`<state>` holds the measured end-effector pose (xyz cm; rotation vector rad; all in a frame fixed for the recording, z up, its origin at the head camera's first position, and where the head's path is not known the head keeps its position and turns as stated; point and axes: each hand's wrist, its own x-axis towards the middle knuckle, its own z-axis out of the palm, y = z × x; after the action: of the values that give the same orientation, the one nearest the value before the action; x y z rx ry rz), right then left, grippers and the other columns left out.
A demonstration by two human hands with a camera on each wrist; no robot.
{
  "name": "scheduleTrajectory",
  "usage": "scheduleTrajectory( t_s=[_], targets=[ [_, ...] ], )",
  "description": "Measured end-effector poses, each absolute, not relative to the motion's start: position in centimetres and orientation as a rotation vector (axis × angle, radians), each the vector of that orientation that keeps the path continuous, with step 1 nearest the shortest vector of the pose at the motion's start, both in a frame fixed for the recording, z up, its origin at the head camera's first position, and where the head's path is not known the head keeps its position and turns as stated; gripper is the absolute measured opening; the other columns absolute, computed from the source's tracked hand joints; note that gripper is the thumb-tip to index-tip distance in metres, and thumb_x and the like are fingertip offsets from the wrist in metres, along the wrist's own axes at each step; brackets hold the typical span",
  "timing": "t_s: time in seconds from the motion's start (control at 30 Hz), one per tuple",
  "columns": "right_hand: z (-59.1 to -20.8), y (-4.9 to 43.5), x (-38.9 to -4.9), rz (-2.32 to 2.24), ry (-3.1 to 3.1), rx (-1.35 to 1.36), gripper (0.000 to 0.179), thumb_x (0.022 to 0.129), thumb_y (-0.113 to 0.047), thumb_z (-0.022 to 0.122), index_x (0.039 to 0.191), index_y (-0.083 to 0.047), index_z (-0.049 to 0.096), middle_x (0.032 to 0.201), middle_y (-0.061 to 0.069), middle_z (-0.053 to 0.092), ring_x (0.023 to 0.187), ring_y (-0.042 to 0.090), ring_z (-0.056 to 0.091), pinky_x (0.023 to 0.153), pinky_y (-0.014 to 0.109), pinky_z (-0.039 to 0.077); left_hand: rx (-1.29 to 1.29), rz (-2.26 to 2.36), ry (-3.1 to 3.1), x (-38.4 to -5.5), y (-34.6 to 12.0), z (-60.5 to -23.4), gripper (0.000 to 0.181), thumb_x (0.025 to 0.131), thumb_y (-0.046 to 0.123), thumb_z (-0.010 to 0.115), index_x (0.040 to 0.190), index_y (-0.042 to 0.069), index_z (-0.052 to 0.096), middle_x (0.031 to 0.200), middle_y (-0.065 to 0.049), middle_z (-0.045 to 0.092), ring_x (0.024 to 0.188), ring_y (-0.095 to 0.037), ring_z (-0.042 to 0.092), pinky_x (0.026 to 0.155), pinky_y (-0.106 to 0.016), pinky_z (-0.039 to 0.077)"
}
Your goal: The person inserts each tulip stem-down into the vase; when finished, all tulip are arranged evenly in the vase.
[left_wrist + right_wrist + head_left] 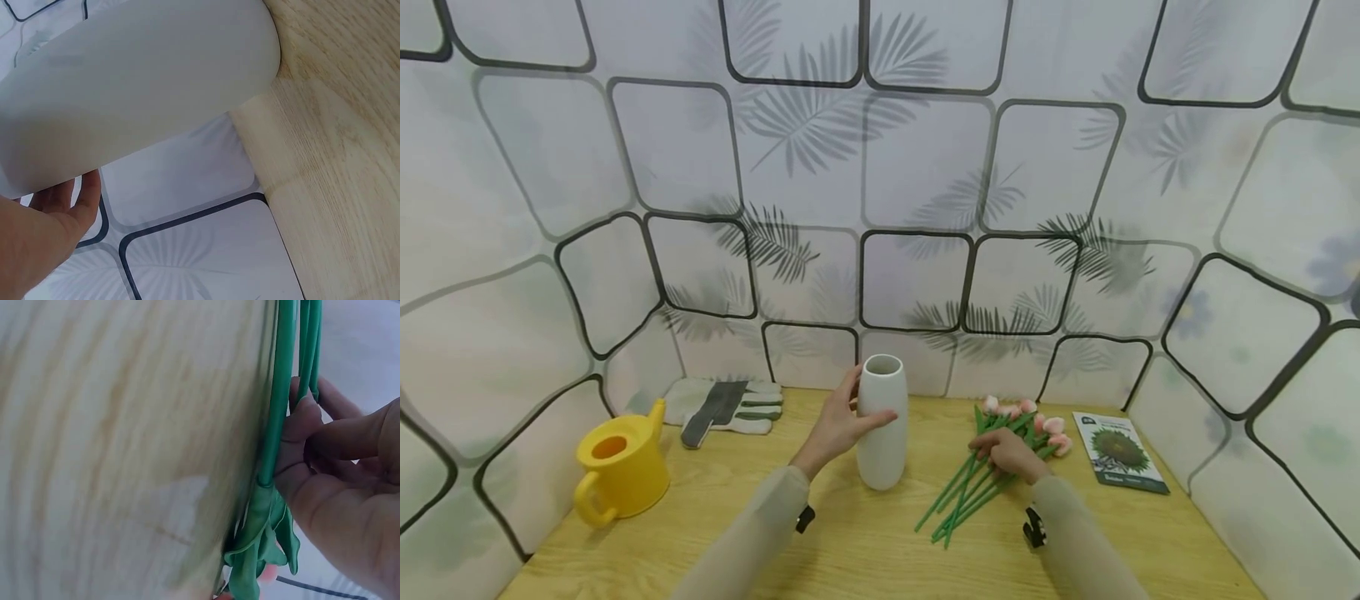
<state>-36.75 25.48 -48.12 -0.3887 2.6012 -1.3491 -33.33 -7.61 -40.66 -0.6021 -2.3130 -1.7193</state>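
Note:
A tall white vase (883, 442) stands upright on the wooden table. My left hand (837, 425) holds it from the left near the upper part, thumb across the front and fingers around the far side. In the left wrist view the vase (144, 81) fills the upper part, with the fingers (87, 200) at its side. To the right lies a bunch of pink tulips with green stems (958, 504). My right hand (1009, 454) is over the bunch and pinches stems between thumb and fingers; the right wrist view shows thin stems (306, 353) at the fingertips.
A yellow watering can (625, 471) stands at the left. Behind it, grey and white gloves (730, 408) lie by the wall. A seed packet with a sunflower picture (1118, 452) lies right of the tulips. Patterned cloth walls (917, 283) close the table in at the back and sides.

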Motion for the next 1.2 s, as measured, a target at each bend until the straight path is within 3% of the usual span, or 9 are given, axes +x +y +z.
scheduleTrajectory(
  t_s=[0.27, 0.47, 0.7, 0.93, 1.2],
  targets=[
    [-47.8, 26.0, -36.1, -1.547, 2.555, -0.327, 0.037, 0.099, -0.002, 0.05, 0.131, 0.016, 0.052, 0.098, 0.022, 0.069, 0.076, 0.019, 0.065, 0.065, 0.031, 0.056, -0.666, -1.758, -2.293, -33.7, -7.9, -41.3, 0.081, 0.081, 0.033, 0.082, 0.148, 0.029, 0.036, 0.135, -0.007, 0.055, 0.121, -0.029, 0.057, 0.095, -0.053, 0.05],
    [-48.0, 25.6, -35.3, -1.832, 2.495, -0.09, 0.046, 0.097, -0.014, 0.062, 0.133, 0.013, 0.051, 0.115, 0.026, 0.067, 0.085, 0.019, 0.072, 0.076, 0.032, 0.059, -0.66, -1.762, -2.292, -33.8, -7.9, -41.4, 0.082, 0.081, 0.036, 0.082, 0.148, 0.029, 0.037, 0.136, -0.006, 0.055, 0.121, -0.028, 0.058, 0.094, -0.052, 0.051],
    [-47.9, 24.4, -34.6, -2.148, 2.388, 0.076, 0.049, 0.094, -0.005, 0.065, 0.136, 0.013, 0.048, 0.099, 0.003, 0.068, 0.078, 0.008, 0.068, 0.071, 0.022, 0.057, -0.634, -1.781, -2.301, -33.9, -8.0, -41.6, 0.083, 0.08, 0.035, 0.083, 0.149, 0.028, 0.037, 0.136, -0.006, 0.055, 0.122, -0.028, 0.057, 0.095, -0.051, 0.051],
    [-47.3, 23.6, -34.6, -2.326, 2.24, 0.187, 0.051, 0.094, -0.009, 0.066, 0.137, 0.007, 0.042, 0.094, -0.006, 0.065, 0.081, 0.005, 0.068, 0.077, 0.022, 0.058, -0.631, -1.764, -2.301, -34.0, -8.1, -41.6, 0.081, 0.08, 0.033, 0.082, 0.148, 0.029, 0.038, 0.136, -0.005, 0.054, 0.121, -0.028, 0.057, 0.095, -0.051, 0.051],
    [-45.8, 22.9, -34.1, -2.565, 1.853, 0.193, 0.07, 0.098, -0.008, 0.059, 0.153, 0.006, 0.016, 0.095, -0.008, 0.07, 0.089, 0.001, 0.069, 0.087, 0.018, 0.054, -0.61, -1.751, -2.335, -34.1, -8.0, -41.4, 0.083, 0.079, 0.039, 0.083, 0.148, 0.031, 0.037, 0.137, -0.003, 0.053, 0.123, -0.026, 0.055, 0.097, -0.053, 0.05]
  ],
)
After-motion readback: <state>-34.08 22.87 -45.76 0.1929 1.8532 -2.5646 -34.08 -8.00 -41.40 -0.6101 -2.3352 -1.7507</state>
